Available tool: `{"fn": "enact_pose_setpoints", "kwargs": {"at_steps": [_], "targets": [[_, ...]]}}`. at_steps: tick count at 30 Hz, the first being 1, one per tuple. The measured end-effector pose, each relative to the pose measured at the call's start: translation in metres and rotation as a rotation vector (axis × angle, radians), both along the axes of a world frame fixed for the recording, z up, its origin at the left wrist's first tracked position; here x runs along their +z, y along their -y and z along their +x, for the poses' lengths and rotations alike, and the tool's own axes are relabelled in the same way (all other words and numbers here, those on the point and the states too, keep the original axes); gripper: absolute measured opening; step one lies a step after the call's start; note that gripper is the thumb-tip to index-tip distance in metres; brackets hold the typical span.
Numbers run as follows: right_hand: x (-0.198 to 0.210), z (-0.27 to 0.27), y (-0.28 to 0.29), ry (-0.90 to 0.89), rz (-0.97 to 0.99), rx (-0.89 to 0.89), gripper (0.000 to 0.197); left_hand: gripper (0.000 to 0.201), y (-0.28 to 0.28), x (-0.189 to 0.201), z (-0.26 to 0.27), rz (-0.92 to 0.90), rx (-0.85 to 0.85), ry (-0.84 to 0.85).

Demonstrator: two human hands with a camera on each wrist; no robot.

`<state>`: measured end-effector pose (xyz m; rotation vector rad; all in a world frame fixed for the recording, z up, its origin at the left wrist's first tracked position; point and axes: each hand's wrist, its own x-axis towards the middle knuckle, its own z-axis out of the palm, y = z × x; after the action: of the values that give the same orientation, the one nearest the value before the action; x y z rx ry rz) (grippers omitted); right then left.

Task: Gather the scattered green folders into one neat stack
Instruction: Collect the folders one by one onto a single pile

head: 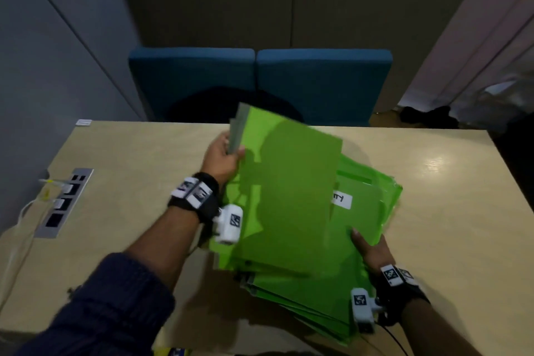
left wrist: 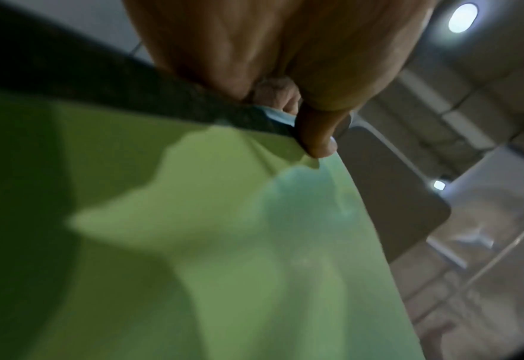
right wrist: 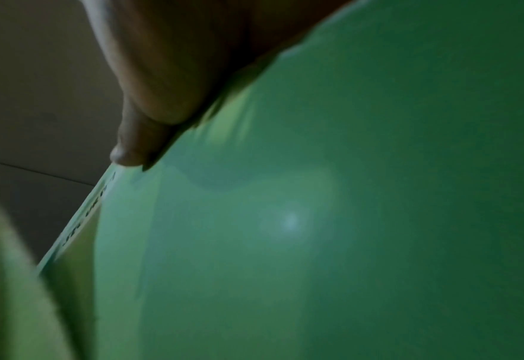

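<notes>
Left fingers pinch a raised folder over the loose green pile.

Left hand [head: 222, 153]: thumb [left wrist: 316, 136] and fingers clamp the far-left edge of the top folder [head: 286, 196], tilted up off the pile. Right hand [head: 372, 248]: flat under the near-right edge of the folders [head: 372, 211], fingers hidden beneath; how they lie, cannot tell. Pile sits fanned and skewed mid-desk [head: 448, 225]. Judgement: thin glossy plastic, light, bendy, slick; sheets likely slide apart. Best held at opposite edges, then squared against the desk.
</notes>
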<state>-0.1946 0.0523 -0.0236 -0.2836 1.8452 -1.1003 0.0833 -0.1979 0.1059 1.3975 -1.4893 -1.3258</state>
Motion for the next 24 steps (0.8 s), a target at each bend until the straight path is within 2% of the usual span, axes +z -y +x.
{"fn": "enact_pose_setpoints", "kwargs": {"at_steps": [2,3,6,8,9,11,13,16,18,19,21,22,24], "targets": [[-0.001,-0.001,0.001,-0.039,0.003,-0.012,0.118,0.029,-0.016,-0.033,-0.022,0.135,-0.053,0.068],[-0.001,-0.001,0.003,-0.052,0.003,0.003,0.114,0.032,-0.024,-0.044,-0.029,0.180,-0.069,0.133],[0.006,0.003,0.006,-0.074,-0.007,-0.007,0.084,0.036,-0.043,-0.066,-0.046,0.177,-0.157,0.487],[0.004,0.005,0.005,-0.085,0.018,-0.005,0.077,0.041,-0.057,-0.076,-0.051,0.251,-0.184,0.600],[0.004,0.007,0.004,-0.088,0.030,-0.006,0.078,0.045,-0.065,-0.079,-0.053,0.295,-0.197,0.609],[-0.004,0.006,-0.001,-0.060,0.035,-0.037,0.101,0.055,-0.076,-0.088,-0.056,0.323,-0.248,0.604],[-0.007,0.004,-0.003,-0.052,0.027,-0.024,0.111,0.064,-0.081,-0.092,-0.056,0.324,-0.278,0.560],[0.026,0.008,0.002,-0.044,-0.081,-0.011,0.096,0.073,-0.079,-0.088,-0.048,0.397,-0.246,0.342],[0.044,0.007,0.006,-0.002,-0.167,0.019,0.089,0.090,-0.076,-0.086,-0.040,0.498,-0.200,0.123],[0.052,0.005,0.008,0.036,-0.194,0.040,0.091,0.092,-0.075,-0.083,-0.037,0.549,-0.196,0.026],[0.073,0.002,0.013,0.096,-0.270,0.072,0.093,0.077,-0.076,-0.074,-0.029,0.609,-0.202,-0.094],[0.086,0.000,0.017,0.058,-0.307,0.101,0.091,0.078,-0.076,-0.069,-0.025,0.631,-0.194,-0.140],[0.108,-0.003,0.025,-0.166,-0.334,0.230,0.094,0.100,-0.078,-0.059,-0.017,0.611,-0.181,-0.242]]}}
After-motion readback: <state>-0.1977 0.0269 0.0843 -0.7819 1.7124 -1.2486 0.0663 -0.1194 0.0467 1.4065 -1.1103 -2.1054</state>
